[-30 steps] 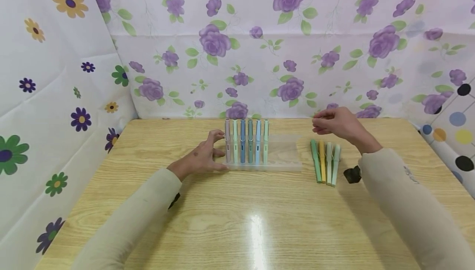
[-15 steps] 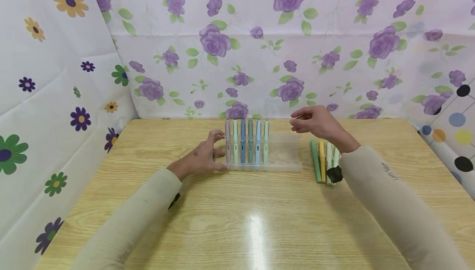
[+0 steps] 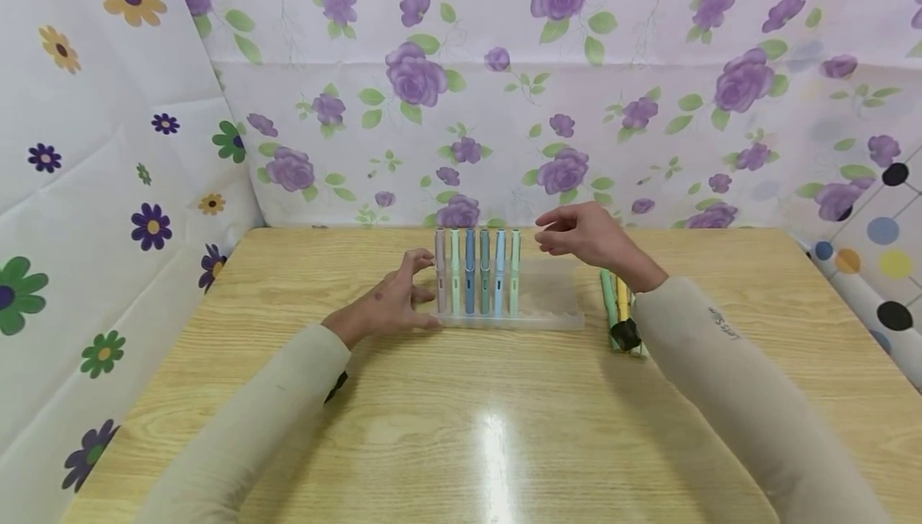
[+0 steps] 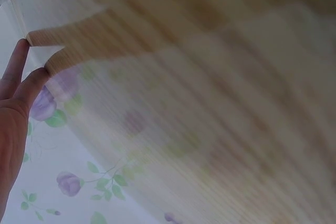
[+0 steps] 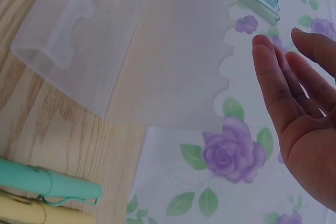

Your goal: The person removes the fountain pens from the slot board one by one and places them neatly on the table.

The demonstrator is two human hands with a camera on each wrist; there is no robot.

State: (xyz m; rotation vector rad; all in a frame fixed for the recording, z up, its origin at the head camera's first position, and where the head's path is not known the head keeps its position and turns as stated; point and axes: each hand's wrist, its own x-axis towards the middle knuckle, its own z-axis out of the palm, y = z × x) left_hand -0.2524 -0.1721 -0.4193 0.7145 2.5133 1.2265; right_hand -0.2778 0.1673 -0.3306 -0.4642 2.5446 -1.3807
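A translucent pen stand (image 3: 551,288) with a scalloped edge (image 5: 223,69) stands on the table, several capped pens (image 3: 471,272) upright side by side in its left part. At its left end, my left hand (image 3: 385,304) holds the stand, thumb at the front and fingers farther back. The left wrist view shows its fingertips (image 4: 31,56) partly. My right hand (image 3: 587,236) hovers above and behind the stand's right part, right of the light green pen (image 3: 515,272). Between its loosely bent fingers (image 5: 273,82) nothing shows.
Right of the stand lie a green pen (image 3: 609,308) and a yellow pen (image 3: 623,296), with paler pens mostly hidden by the right sleeve (image 3: 713,356). Behind the wooden table (image 3: 432,428) hangs a floral cloth (image 3: 317,108).
My right hand has moved left from above the loose pens to near the standing row, its sleeve now covering some loose pens. My left hand and the standing pens keep their places.
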